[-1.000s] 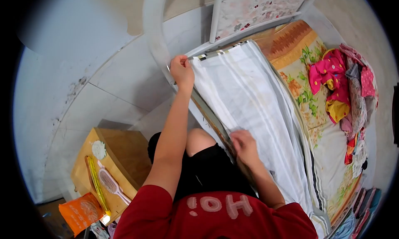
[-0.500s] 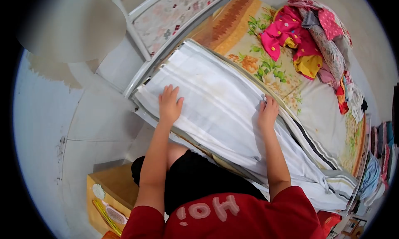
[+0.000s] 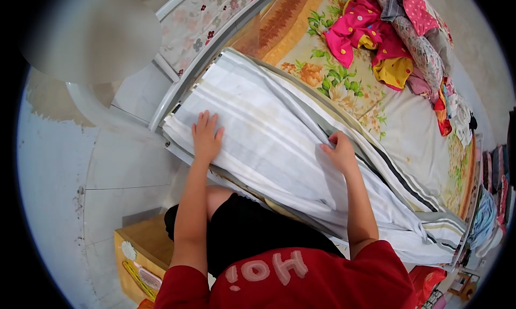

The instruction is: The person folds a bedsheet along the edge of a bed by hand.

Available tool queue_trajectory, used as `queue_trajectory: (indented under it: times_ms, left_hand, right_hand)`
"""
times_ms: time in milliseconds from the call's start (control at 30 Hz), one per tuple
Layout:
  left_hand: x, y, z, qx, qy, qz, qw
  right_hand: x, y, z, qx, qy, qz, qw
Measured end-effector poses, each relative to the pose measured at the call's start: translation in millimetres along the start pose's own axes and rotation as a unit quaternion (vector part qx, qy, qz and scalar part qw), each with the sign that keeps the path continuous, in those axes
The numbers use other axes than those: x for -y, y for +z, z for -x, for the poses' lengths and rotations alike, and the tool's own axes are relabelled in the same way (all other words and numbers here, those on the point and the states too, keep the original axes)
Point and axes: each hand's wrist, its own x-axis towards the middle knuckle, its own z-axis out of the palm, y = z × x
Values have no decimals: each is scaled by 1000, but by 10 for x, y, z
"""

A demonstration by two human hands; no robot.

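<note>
A long white sheet [image 3: 258,123] with grey, beige and black stripes lies folded in layers along the near side of the bed. My left hand [image 3: 206,141] rests flat on its left end, fingers spread. On the far side of the strip, my right hand [image 3: 342,154] has its thumb and fingers curled at the upper layer's edge, which it pinches. A grey-edged fold runs from the sheet's top left corner down to those fingers. Wrinkles gather toward the lower right end of the sheet.
Beyond the sheet lies a floral mattress cover [image 3: 344,94]. Pink and yellow polka-dot clothes [image 3: 371,37] are heaped at the far right. A white metal bed rail [image 3: 185,67] borders the left end. A wooden box [image 3: 142,255] with a hairbrush [image 3: 149,277] stands at lower left.
My right hand has moved slightly toward me, drawing the sheet's far edge inward so a slanting fold shows. My left hand stays flat on the sheet. The view has shifted a little.
</note>
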Motion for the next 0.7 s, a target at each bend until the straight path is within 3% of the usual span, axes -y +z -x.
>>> queue_trajectory:
  times_ms: [100, 167, 300, 433, 500, 567, 633, 700]
  left_hand:
    - [17, 6, 3, -4, 2, 8, 1000]
    - [48, 57, 4, -33, 3, 24, 999]
    - [-9, -58, -38, -99, -7, 54, 994]
    - [-80, -186, -63, -109, 0, 19, 994]
    - [-65, -191, -39, -129, 5, -29, 991]
    - [-4, -199, -32, -138, -4, -48, 989]
    - [81, -222, -17, -99, -75, -122, 985]
    - [208, -235, -41, -108, -125, -145, 976]
  right_hand:
    - [33, -35, -7, -28, 13, -25, 999]
    - [58, -189, -170, -166, -103, 18, 981]
    - [-6, -421, -788, -281, -122, 75, 949]
    - [-233, -190, -1209, -223, -95, 155, 958]
    - [68, 50, -980, -310, -210, 195, 906]
    - [477, 237, -566, -225, -288, 109, 924]
    - [820, 418, 1, -101, -340, -18, 935]
    - [1114, 542, 556, -15, -347, -55, 936]
